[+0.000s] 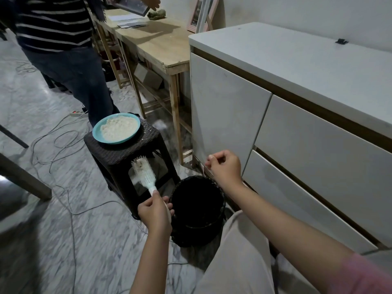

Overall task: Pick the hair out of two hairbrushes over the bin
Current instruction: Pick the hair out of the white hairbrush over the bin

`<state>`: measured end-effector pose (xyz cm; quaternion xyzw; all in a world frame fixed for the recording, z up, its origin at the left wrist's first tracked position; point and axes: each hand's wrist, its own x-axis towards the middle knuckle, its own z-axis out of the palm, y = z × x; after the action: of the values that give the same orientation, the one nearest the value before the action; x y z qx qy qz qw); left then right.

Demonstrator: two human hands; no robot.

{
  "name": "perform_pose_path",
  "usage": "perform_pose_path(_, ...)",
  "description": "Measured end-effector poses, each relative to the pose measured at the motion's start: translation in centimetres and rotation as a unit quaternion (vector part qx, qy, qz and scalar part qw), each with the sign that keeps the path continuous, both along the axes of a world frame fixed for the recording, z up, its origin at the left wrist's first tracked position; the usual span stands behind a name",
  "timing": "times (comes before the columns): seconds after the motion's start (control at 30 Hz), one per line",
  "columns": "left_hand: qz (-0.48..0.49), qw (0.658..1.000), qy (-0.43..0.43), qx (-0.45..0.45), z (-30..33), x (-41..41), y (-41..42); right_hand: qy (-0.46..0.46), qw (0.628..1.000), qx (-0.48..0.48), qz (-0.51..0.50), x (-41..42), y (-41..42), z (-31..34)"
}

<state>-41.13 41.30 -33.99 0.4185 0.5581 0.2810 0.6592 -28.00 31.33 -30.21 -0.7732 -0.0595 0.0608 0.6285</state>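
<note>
- A white round hairbrush (143,174) is gripped by its handle in the left hand (154,211), just left of the black bin (198,211); the fingers are curled round the handle.
- The bristled head of the hairbrush is pointed up and away from the left hand, tilted to the left, and is seen in front of the dark woven stool (127,164) that stands just beyond and left of the bin.
- Pale fluff or hair is seen caught among the bristles near the tip of the hairbrush.
- The right hand (224,166) is held above the far rim of the bin, its fingers curled and the thumb and forefinger pinched together; whether a strand of hair is held between them cannot be told.
- The two hands are kept apart, with the bin's open mouth lying below and between them.
- A teal plate (116,128) heaped with a pale grainy substance is carried on top of the stool, beyond the bin.
- A white cabinet (297,115) is seen to the right of the bin, and a wooden bench (161,45) stands further beyond it.
- A person in a striped top (53,22) is seen standing far beyond the bin, to the left.
</note>
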Motion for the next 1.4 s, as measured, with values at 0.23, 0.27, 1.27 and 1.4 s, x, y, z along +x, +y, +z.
perform_pose_path(0.23,0.012,1.000,-0.004,0.001,0.3,-0.5,1.0,0.027,0.994,-0.093,-0.042,1.2,-1.5,-1.1)
perform_pose_path(0.27,0.007,1.000,-0.004,0.005,0.5,-0.5,0.9,0.029,0.993,-0.108,-0.034,1.1,-1.4,-1.3)
perform_pose_path(1.27,-0.139,0.955,0.021,0.260,0.9,0.4,-6.1,-0.005,0.993,-0.063,0.098,-1.9,2.0,1.5)
perform_pose_path(1.4,-0.146,0.948,0.016,0.283,1.1,0.3,-6.1,0.021,0.997,-0.015,0.071,-1.9,1.9,1.3)
